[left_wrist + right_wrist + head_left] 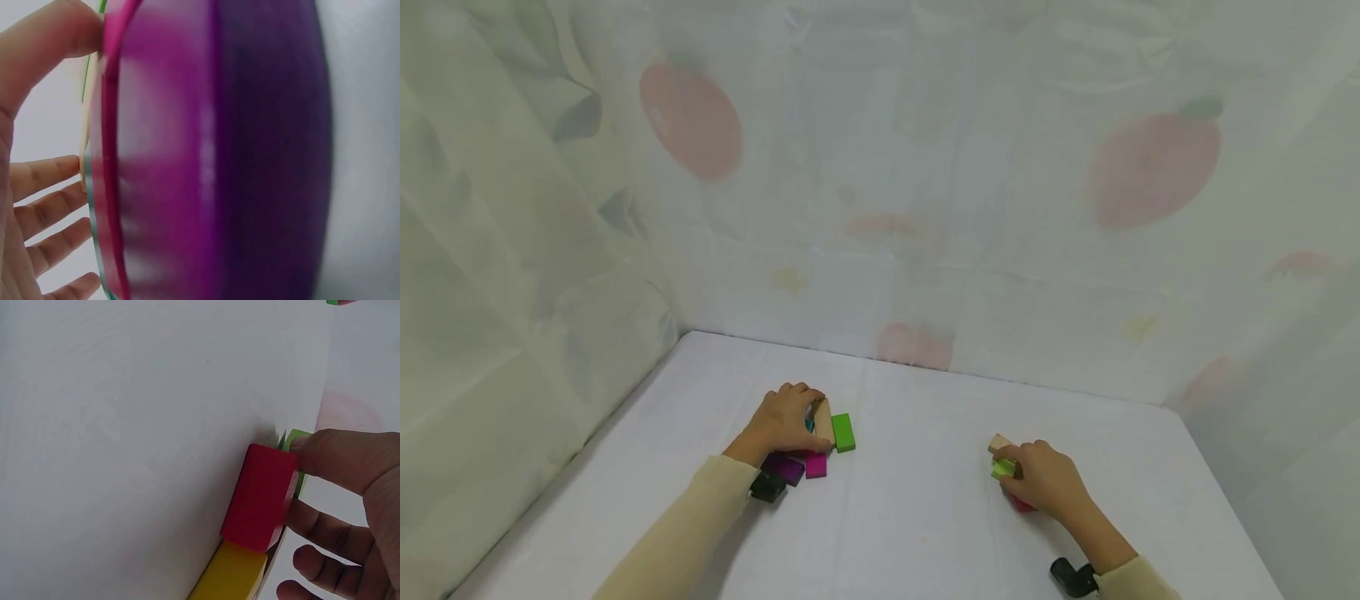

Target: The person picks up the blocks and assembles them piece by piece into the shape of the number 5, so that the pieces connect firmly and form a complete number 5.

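Note:
On the left of the table, my left hand (784, 423) grips a plain wooden block (824, 423), thumb at its near end and index finger at its far end. A green block (843, 432) lies against its right side. Magenta (816, 466) and purple (788, 469) blocks sit nearer me; the purple one fills much of the left wrist view. A teal edge (94, 206) shows by the fingers. My right hand (1047, 479) pinches a light green block (1002, 469) between thumb and index finger. Beside it are a wooden block (998, 442), a red block (259, 499) and a yellow block (231, 575).
A white table (917, 483) spreads between the two block groups. Pale printed curtains (955, 167) stand behind it and at both sides. Black wrist devices (1072, 577) are worn on both wrists, the left one close to the purple block.

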`<action>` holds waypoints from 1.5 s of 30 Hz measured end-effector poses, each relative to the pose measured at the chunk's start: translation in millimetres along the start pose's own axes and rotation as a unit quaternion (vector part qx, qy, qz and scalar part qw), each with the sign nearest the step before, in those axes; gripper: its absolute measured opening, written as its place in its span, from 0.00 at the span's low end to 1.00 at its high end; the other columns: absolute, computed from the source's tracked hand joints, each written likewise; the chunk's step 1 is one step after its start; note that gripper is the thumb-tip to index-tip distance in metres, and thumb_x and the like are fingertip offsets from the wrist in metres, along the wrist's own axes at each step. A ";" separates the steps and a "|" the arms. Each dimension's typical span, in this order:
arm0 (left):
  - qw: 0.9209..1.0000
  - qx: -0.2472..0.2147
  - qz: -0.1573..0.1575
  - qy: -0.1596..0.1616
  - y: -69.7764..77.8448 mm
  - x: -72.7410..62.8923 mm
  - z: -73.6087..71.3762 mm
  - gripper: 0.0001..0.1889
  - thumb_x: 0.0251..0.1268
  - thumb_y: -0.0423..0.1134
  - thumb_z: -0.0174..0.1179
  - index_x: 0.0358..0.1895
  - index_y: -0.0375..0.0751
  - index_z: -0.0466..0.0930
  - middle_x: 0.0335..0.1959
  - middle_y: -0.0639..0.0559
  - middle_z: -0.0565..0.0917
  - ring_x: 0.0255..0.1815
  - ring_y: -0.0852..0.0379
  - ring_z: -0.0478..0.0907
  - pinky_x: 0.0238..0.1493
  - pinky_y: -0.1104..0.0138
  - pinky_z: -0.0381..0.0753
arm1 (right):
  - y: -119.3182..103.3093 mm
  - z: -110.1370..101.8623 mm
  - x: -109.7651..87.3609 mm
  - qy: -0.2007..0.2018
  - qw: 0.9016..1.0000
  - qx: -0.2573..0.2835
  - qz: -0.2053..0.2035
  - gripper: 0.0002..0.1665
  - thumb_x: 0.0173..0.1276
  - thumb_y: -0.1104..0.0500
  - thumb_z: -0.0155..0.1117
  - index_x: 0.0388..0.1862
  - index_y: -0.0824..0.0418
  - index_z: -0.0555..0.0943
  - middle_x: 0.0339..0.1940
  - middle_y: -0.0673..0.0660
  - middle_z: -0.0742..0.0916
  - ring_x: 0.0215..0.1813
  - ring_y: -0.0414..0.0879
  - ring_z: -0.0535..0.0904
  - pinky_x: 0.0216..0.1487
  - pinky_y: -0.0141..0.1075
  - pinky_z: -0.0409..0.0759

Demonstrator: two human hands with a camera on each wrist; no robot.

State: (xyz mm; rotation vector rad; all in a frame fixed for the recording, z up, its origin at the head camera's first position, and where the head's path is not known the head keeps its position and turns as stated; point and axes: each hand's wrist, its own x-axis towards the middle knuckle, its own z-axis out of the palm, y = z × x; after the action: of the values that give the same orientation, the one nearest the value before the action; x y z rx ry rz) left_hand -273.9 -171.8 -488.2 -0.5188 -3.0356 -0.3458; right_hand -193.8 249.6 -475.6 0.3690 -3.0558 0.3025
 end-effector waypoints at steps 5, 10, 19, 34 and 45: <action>1.000 0.013 -0.001 0.012 -0.4 -0.9 1.1 0.44 0.31 0.69 0.68 0.57 0.49 0.77 0.54 0.50 0.80 0.54 0.50 0.73 0.51 0.50 0.74 | -4.1 -0.2 2.4 0.014 1.000 0.010 -0.020 0.17 0.52 0.54 0.75 0.43 0.45 0.85 0.21 0.41 0.76 0.28 0.37 0.67 0.26 0.31 0.67; 0.999 0.021 -0.007 0.023 -0.3 -2.2 1.0 0.43 0.31 0.71 0.67 0.55 0.50 0.78 0.52 0.51 0.81 0.53 0.50 0.73 0.50 0.51 0.74 | -12.8 -4.8 14.3 0.029 0.998 0.016 -0.053 0.16 0.54 0.56 0.73 0.44 0.45 0.86 0.24 0.41 0.78 0.30 0.36 0.68 0.26 0.29 0.68; 0.999 0.019 -0.004 0.044 1.9 -3.2 -3.4 0.43 0.30 0.71 0.67 0.53 0.48 0.79 0.49 0.51 0.81 0.50 0.51 0.74 0.49 0.51 0.75 | -25.0 -1.3 45.2 0.007 0.997 0.041 -0.067 0.16 0.57 0.57 0.69 0.46 0.46 0.85 0.28 0.45 0.82 0.32 0.38 0.72 0.28 0.31 0.71; 0.996 0.004 0.013 0.087 26.7 7.8 -2.1 0.42 0.30 0.72 0.67 0.51 0.49 0.80 0.48 0.53 0.82 0.48 0.51 0.75 0.44 0.53 0.75 | -30.6 13.8 84.4 -0.045 0.997 0.031 -0.055 0.16 0.57 0.59 0.67 0.46 0.46 0.86 0.30 0.46 0.81 0.33 0.41 0.72 0.33 0.36 0.73; 0.996 -0.009 0.035 0.076 63.3 27.3 6.3 0.41 0.33 0.72 0.64 0.52 0.49 0.79 0.48 0.54 0.82 0.47 0.52 0.74 0.44 0.56 0.74 | -33.3 11.0 89.8 -0.060 0.997 0.035 -0.042 0.20 0.58 0.59 0.67 0.51 0.45 0.84 0.32 0.48 0.79 0.34 0.42 0.72 0.33 0.36 0.72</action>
State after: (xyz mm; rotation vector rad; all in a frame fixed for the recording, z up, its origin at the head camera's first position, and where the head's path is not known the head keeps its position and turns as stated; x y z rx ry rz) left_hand -278.6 -103.3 -478.8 -0.5705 -2.8625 -0.3898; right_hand -273.1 195.0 -473.8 0.5363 -3.1411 0.3994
